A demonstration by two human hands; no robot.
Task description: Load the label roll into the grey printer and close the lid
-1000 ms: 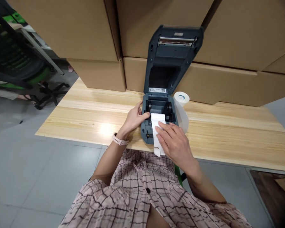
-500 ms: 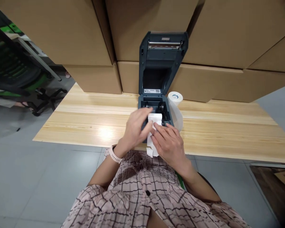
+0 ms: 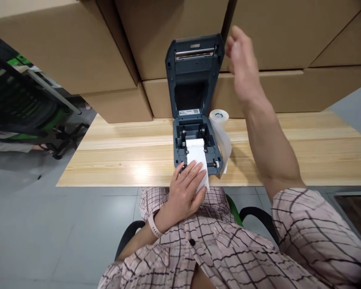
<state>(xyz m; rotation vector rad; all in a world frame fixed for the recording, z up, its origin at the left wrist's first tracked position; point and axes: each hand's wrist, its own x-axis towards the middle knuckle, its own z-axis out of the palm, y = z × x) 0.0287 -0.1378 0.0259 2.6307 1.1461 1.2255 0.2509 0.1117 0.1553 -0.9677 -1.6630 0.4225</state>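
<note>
A dark blue-grey label printer (image 3: 178,150) stands on the wooden table with its lid (image 3: 195,74) raised. A small white paper roll (image 3: 195,143) sits inside, and its strip (image 3: 197,154) runs over the printer's front edge. My left hand (image 3: 186,188) lies on that strip with fingers stretched out, pressing it flat. My right hand (image 3: 242,60) is up in the air to the right of the lid, touching nothing; it is a little blurred, its fingers loosely bent and apart. Right of the printer stands a larger white roll (image 3: 219,115) with a loose strip (image 3: 225,142) hanging towards me.
Large cardboard boxes (image 3: 174,28) are stacked behind the printer along the back of the wooden table (image 3: 123,152). On the left stand an office chair (image 3: 18,96) and another table's metal leg. The table's front edge runs close to my lap.
My right hand has left the strip and risen to the right of the lid. My left hand has moved down onto the strip. The view has shifted slightly.
</note>
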